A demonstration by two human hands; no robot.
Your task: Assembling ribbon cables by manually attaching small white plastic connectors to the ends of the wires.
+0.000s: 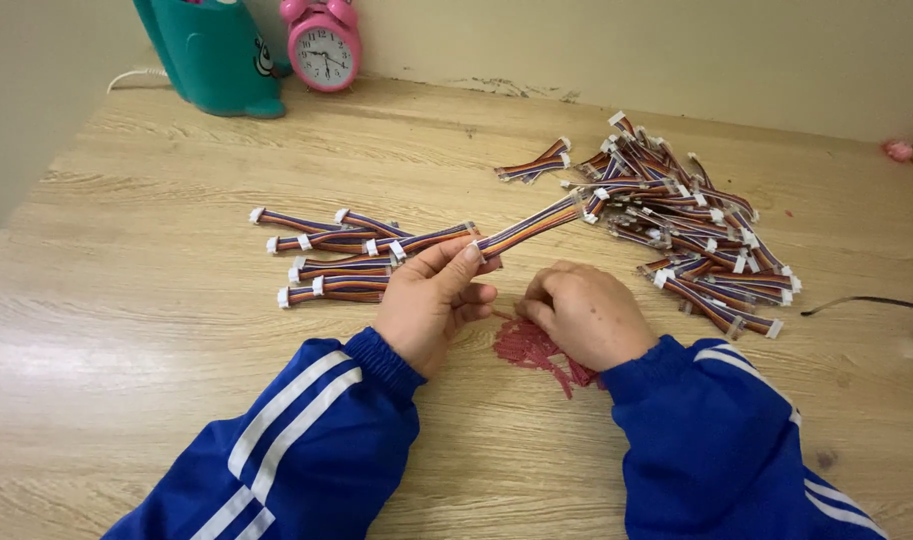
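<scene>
Pinching a striped ribbon cable (521, 228) between thumb and fingers, the left hand (431, 305) held it just above the wooden table (156, 300), its white plug end pointing toward the big loose pile of cables (691, 230) on the right. The right hand (586, 315) was curled down over a heap of red rubber bands (531, 348), fingertips in them, though I couldn't tell if it actually gripped one. A small row of cables (331, 260) lay to the left, pink alarm clock (322, 45) at the back.
</scene>
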